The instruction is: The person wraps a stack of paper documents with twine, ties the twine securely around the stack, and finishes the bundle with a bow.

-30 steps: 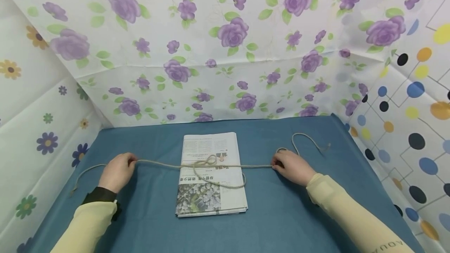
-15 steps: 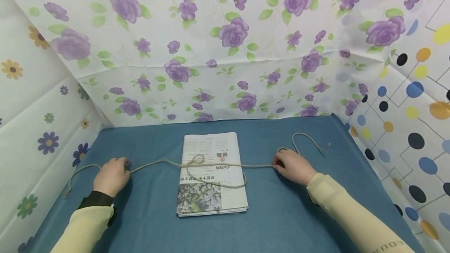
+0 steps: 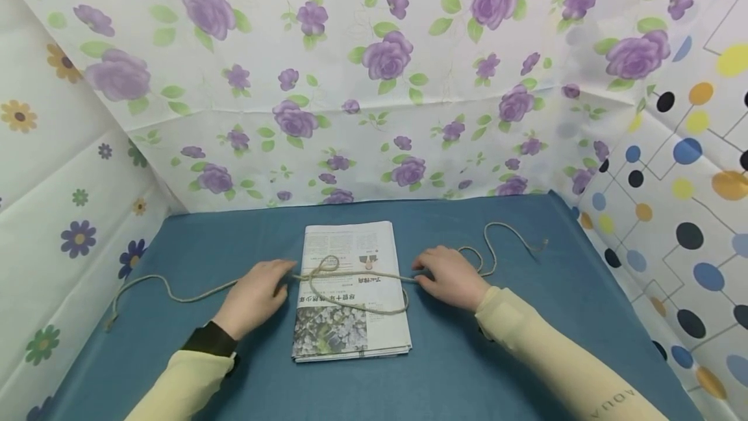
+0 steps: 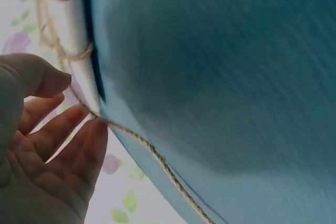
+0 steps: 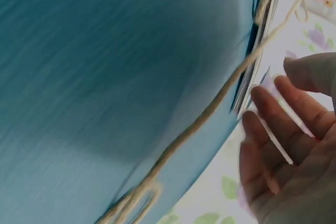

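Observation:
A folded stack of newspaper (image 3: 380, 327) lies on the blue cloth, wrapped by a thin tan rope (image 3: 356, 310). Strands cross near the paper's left edge and form a small loop on top. My left hand (image 3: 255, 295) is just left of the paper, its thumb parted from relaxed fingers; in the left wrist view the rope (image 4: 168, 169) runs by the fingertips. To the right of the paper, my right hand (image 3: 452, 277) hovers with fingers loosely spread. The right wrist view shows the rope (image 5: 210, 108) passing apart from those fingers.
One loose rope end trails left across the blue tablecloth (image 3: 350, 395), the other curls to the right behind my right hand. A purple-flowered sheet (image 3: 350, 83) rises at the back, with patterned sheets on both sides.
Both hands have let go of the rope and come inward toward the newspaper, the left by far more. The rope's left part has gone slack on the cloth.

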Tool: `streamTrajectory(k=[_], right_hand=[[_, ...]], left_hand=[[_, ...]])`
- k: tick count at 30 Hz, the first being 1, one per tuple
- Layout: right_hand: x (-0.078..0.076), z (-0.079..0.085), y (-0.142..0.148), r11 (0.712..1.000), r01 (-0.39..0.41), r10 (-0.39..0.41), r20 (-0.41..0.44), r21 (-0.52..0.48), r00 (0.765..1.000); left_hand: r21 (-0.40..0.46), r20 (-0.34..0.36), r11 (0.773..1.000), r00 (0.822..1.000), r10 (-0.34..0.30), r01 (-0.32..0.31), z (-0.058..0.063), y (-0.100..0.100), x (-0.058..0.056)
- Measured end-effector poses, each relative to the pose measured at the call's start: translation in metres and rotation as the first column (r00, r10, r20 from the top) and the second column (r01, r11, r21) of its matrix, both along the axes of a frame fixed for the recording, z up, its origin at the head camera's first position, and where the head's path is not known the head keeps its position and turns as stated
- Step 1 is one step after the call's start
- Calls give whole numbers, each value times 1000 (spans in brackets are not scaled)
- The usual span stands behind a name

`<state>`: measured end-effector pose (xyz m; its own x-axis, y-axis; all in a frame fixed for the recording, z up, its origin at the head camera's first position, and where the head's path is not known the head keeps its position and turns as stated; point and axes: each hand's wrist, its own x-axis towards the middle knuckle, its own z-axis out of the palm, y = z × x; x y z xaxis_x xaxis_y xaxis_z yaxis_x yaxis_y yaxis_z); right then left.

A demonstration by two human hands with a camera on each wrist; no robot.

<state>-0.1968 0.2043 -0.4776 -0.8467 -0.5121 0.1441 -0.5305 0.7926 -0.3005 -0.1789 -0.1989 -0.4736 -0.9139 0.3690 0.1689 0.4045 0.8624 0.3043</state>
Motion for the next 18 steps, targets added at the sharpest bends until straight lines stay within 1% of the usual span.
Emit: streamTrajectory(k=[3, 5, 7, 10, 15, 18], right_hand=[[0, -5, -10, 1000, 13, -12, -22, 21, 1000], [0, -9, -13, 1000, 20, -20, -21, 23, 1000], [0, -13, -14, 999, 22, -22, -25, 24, 999], [0, -16, -15, 1000, 28, -27, -22, 12, 999], [-1, -19, -16, 1000, 21, -21, -11, 1, 1000], [-3, -20, -14, 1000, 28, -28, -25, 9, 999]], left_hand=[[-69, -113, 998, 994, -9, 1, -5, 5, 0], [-80, -157, 997, 988, -4, -9, -7, 8, 0], [-79, -181, 997, 984, 1, -15, -7, 9, 1], [-58, -178, 998, 984, 16, -26, -7, 9, 2], [-15, -115, 999, 992, 43, -45, -4, 8, 2], [1, -92, 999, 994, 52, -53, -1, 5, -1]])
